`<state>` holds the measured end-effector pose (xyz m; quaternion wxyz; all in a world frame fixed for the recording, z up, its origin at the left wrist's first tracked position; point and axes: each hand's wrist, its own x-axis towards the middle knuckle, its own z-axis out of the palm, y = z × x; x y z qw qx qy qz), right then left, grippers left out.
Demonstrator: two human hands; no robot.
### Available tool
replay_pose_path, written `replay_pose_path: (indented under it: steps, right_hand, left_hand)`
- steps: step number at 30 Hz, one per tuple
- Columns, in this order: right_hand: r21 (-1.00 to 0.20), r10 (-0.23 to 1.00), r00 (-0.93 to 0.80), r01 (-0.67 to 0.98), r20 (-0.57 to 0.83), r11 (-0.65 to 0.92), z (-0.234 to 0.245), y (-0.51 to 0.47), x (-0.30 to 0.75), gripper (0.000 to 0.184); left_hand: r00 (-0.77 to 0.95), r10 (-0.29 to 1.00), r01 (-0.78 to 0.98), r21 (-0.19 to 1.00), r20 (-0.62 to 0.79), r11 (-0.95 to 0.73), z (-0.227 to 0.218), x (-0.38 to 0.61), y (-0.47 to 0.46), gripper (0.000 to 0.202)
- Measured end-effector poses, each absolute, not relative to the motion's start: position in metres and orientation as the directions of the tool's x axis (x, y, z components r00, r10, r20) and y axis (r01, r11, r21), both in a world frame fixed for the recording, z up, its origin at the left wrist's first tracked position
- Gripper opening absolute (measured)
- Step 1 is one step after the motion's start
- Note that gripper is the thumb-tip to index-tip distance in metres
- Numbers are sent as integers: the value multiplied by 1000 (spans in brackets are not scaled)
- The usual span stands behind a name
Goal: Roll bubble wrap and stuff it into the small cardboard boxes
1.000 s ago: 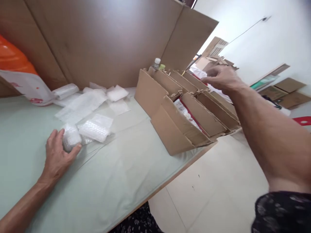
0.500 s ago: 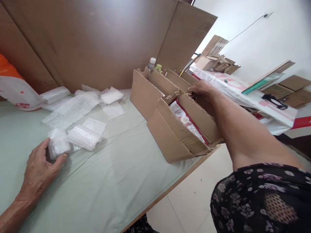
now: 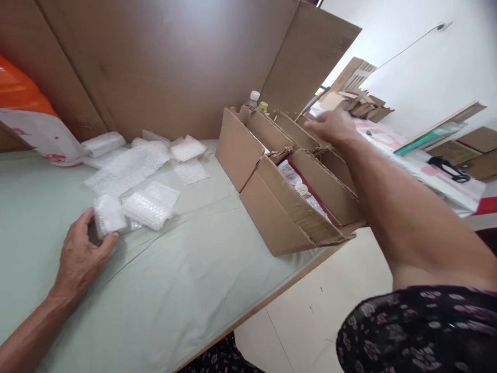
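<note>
My left hand [image 3: 79,254] rests on the table with thumb and fingers curled about the near end of a small bubble-wrapped packet [image 3: 110,215]. Touching that packet on its right is another bubble-wrap piece [image 3: 149,208]. My right hand [image 3: 333,124] is above the far compartments of the open cardboard boxes [image 3: 277,217]; its fingers are blurred, and whether anything is in them does not show. One front compartment holds a printed white and red packet [image 3: 305,190]. The bottoms of the other compartments are hidden.
More bubble-wrap sheets [image 3: 130,163] lie at the back left beside an orange and white jug [image 3: 46,124]. A tall cardboard panel [image 3: 174,67] stands behind. Bottles [image 3: 253,100] poke up behind the boxes. Another table with cardboard scraps [image 3: 365,106] is at right.
My right hand has lifted out of the far compartment and risen slightly above the boxes. My left hand stays at the bubble-wrapped packet. The whole view has shifted a little.
</note>
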<state>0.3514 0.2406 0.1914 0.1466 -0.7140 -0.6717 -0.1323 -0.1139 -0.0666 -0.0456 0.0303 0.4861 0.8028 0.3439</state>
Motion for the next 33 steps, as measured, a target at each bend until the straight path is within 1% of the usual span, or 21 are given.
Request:
replay_pose_path:
  steps: [2,4,5,6,7,8,10,11,12,13,14,16,18,20,23,24,25,27,28,30,33]
  right_hand:
    - [-101,937,-29,993,348,69,205,217,313,45]
    - [-183,912,-170,950,373,252,216,188,265,44]
    - [-205,882,-243,916,404,346,219,173,239,39]
    - [-197,847,-329,877,418,438,220,156,213,34]
    - [-153,810,-433,838,395,523,216,140,188,30]
    - [-95,771,-543,794,332,600,208,125,163,27]
    - [7,680,-727,684,95,730,177,97,121,32]
    - [6,637,-771,637,-9,771,155,85,103,42]
    - [-24,592,-801,596,-86,802,130,75,88,54]
    - [-57,562,-816,573,-135,818,106,68,77,64]
    - [-89,562,-811,579,-160,810,83,64,68,66]
    - [-127,595,-785,616,-171,777,52,64,59,47]
    - [-132,636,-758,652,-143,747,46,73,53,38]
    - [-146,680,-732,678,-46,720,60,89,45,42]
    - [-198,701,-680,672,214,713,89,122,24,50]
    - [-203,695,-670,665,262,718,94,133,17,56]
    - [-202,694,-668,665,270,719,96,143,12,64]
    - [-198,705,-681,677,197,709,90,158,6,80]
    - [-208,708,-687,677,164,706,83,162,6,82]
    - [-231,700,-699,664,146,711,67,166,9,77]
    - [-227,702,-698,667,143,710,44,167,12,72]
  left_hand:
    - [-542,798,723,630,264,283,-44,-112,-66,85]
    - [-547,796,690,678,259,254,-42,-110,-65,86]
    - [-544,799,679,694,257,239,-41,-110,-63,85]
    - [-542,802,665,711,249,228,-40,-111,-61,83]
    - [-539,807,660,717,243,225,-40,-111,-59,81]
    - [-533,811,661,717,240,222,-40,-112,-57,81]
    - [-515,818,691,689,257,219,-40,-114,-54,79]
    - [-501,823,710,671,268,213,-40,-114,-53,75]
    - [-487,828,726,656,277,207,-40,-114,-52,70]
    - [-475,833,736,646,283,200,-39,-114,-52,63]
    - [-463,839,739,647,284,189,-37,-115,-53,55]
    - [-447,847,727,668,288,157,-31,-118,-53,45]
    - [-444,842,711,692,305,124,-18,-125,-47,42]
    - [-449,820,701,709,355,77,1,-136,-32,44]
    - [-432,774,714,700,462,-19,27,-159,6,51]
    - [-424,776,723,691,466,-20,31,-167,19,57]
    - [-429,785,727,686,447,7,32,-173,30,64]
    - [-455,810,735,670,371,106,26,-184,42,79]
    - [-465,815,741,655,346,146,19,-188,43,83]
    - [-452,822,776,606,346,172,3,-190,37,85]
    - [-378,851,851,500,366,163,-14,-182,24,82]
